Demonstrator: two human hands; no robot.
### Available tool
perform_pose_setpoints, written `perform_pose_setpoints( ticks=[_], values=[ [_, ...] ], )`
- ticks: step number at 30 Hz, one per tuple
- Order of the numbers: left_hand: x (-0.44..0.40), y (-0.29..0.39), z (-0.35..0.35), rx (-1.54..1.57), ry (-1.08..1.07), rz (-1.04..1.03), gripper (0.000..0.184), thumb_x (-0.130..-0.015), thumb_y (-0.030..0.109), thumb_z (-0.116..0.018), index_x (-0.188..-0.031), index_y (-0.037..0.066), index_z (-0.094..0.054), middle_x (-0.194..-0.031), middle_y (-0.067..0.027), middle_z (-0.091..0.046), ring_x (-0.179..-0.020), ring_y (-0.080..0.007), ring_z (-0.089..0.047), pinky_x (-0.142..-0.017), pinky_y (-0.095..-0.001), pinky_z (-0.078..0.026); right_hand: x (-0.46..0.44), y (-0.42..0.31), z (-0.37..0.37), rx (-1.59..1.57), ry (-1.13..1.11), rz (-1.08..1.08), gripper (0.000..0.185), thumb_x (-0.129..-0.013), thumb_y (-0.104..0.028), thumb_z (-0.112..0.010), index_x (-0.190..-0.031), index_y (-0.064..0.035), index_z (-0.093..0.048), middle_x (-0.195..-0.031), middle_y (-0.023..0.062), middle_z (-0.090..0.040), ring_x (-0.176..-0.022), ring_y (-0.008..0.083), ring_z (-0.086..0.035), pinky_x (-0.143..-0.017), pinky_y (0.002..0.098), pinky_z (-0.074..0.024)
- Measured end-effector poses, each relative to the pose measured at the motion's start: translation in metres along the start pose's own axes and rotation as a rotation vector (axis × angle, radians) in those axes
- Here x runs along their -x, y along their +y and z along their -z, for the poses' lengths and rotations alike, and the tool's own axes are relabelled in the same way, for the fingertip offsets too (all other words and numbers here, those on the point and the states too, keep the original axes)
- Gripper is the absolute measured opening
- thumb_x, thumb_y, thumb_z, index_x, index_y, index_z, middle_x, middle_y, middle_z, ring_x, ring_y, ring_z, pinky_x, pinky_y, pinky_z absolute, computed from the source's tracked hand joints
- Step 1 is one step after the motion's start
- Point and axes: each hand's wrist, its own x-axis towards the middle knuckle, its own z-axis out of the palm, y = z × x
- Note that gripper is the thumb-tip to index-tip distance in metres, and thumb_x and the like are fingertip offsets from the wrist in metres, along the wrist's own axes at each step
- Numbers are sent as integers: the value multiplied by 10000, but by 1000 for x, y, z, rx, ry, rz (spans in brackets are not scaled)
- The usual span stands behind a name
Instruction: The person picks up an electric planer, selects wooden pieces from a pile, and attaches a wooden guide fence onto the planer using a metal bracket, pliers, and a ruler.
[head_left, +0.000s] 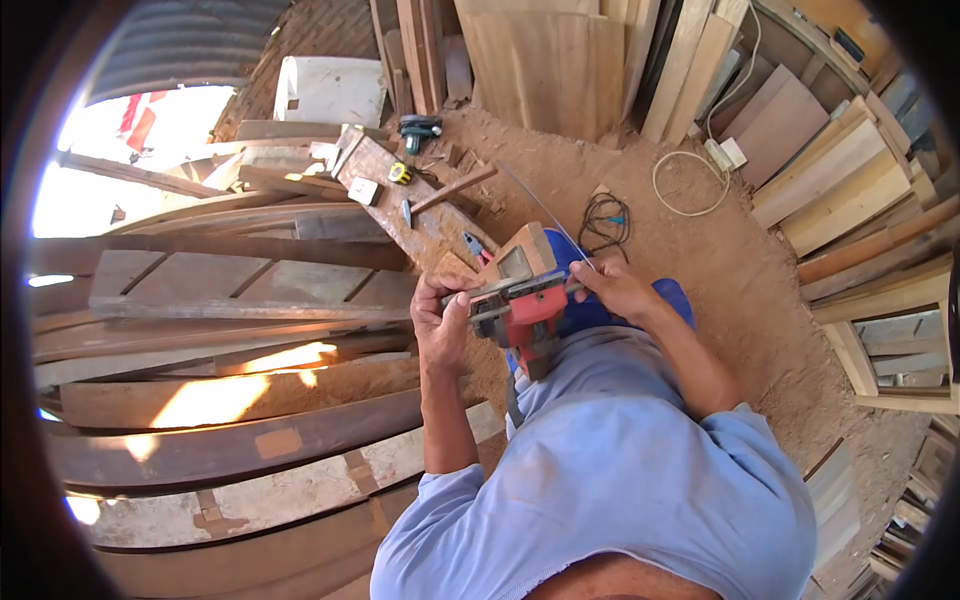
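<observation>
A red and black power tool (pixel 533 308) is tilted over my lap, its flat metal edge facing away from me. My left hand (pixel 440 312) is closed round the tool's left end, thumb on top. At the other end, my right hand (pixel 615 287) has its fingers curled against the tool. A thin, long rod or strip (pixel 540 208) reaches from those fingertips toward the ground; whether they pinch it is unclear. Just beyond the tool is a wooden piece with a cutout (pixel 522 258). Pliers (pixel 476 247) and a hammer (pixel 452 192) lie on a plank (pixel 400 215).
Stacked boards (pixel 240 400) fill my left side. A tape measure (pixel 400 173) and a green-black power tool (pixel 418 130) are ahead. A dark coiled cord (pixel 605 222) and a white cable (pixel 690 212) lie on the dirt floor (pixel 740 300). Panels (pixel 545 70) lean at the back.
</observation>
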Motion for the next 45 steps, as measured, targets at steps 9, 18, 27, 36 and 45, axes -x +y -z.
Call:
perform_pose_setpoints(
  ticks=[9, 18, 27, 36, 45],
  values=[
    [-4, -16, -22, 125, 155, -162, 292, -931, 138, -663, -1149, 18, -511, -1125, -164, -658, -1111, -224, -616, -985, -391, -477, 1, -15, -22, -322, -151, 60, 279, -1029, -251, -546, -827, -73, -616, -705, -28, -551, -636, 67, -465, -593, 258, -402],
    [-2, -34, -25, -465, 260, -89, 441, -1049, 346, -462, -1197, -51, -586, -1089, -121, -639, -969, -201, -592, -872, -357, -481, -20, 2, -55, -310, -92, 253, 251, -1013, -220, -554, -833, -49, -586, -715, -24, -532, -652, 69, -471, -593, 254, -391],
    [-39, -31, -3, -211, 556, -230, 378, -1047, 266, -468, -1224, -56, -555, -1147, -131, -613, -1014, -202, -563, -905, -353, -453, -39, -78, -66, 36, -27, 392, 259, -981, -231, -575, -821, -28, -580, -696, 29, -554, -626, 119, -498, -580, 311, -417],
    [-8, -80, 10, -1093, 412, -660, 404, -1032, 296, -433, -1255, -20, -549, -1178, -169, -611, -1156, -303, -566, -978, -435, -449, 10, -77, -38, 316, 1, 461, 258, -940, -230, -578, -853, 12, -562, -703, 114, -543, -679, 203, -540, -648, 381, -449],
    [30, -53, -3, -458, 36, -555, 691, -893, 534, -556, -1317, -10, -511, -1327, -238, -564, -1247, -384, -520, -1086, -518, -365, 53, -14, -45, 82, -151, 206, 230, -959, -199, -593, -832, -7, -587, -695, 4, -554, -652, 98, -503, -596, 284, -428]
  ],
)
